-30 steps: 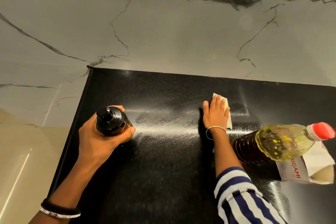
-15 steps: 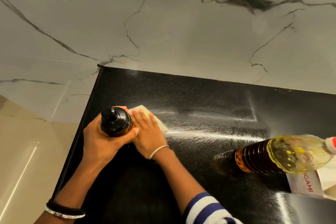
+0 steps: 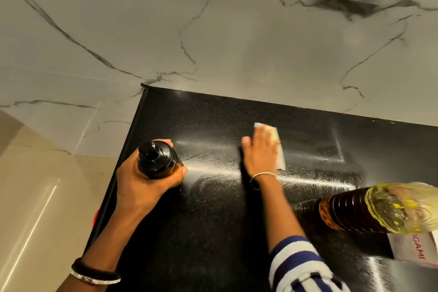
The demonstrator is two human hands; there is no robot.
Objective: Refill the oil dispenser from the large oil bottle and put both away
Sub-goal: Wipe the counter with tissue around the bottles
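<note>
my left hand [image 3: 144, 185]: wrapped around the oil dispenser [image 3: 158, 159], upright at the black tabletop [image 3: 213, 232] edge. my right hand [image 3: 260, 154]: fingers spread flat, pressing a pale cloth [image 3: 279, 149] (blurred) mid-tabletop. large oil bottle [image 3: 379, 208]: far right, beside a white packet [image 3: 412, 248].

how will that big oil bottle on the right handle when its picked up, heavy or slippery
The large oil bottle looks well filled with yellow oil, so probably heavy for its size. Its ribbed body should help grip, though the streaked countertop hints at oil residue, so it may be slick. Tall and narrow, it could tip if nudged.
</note>
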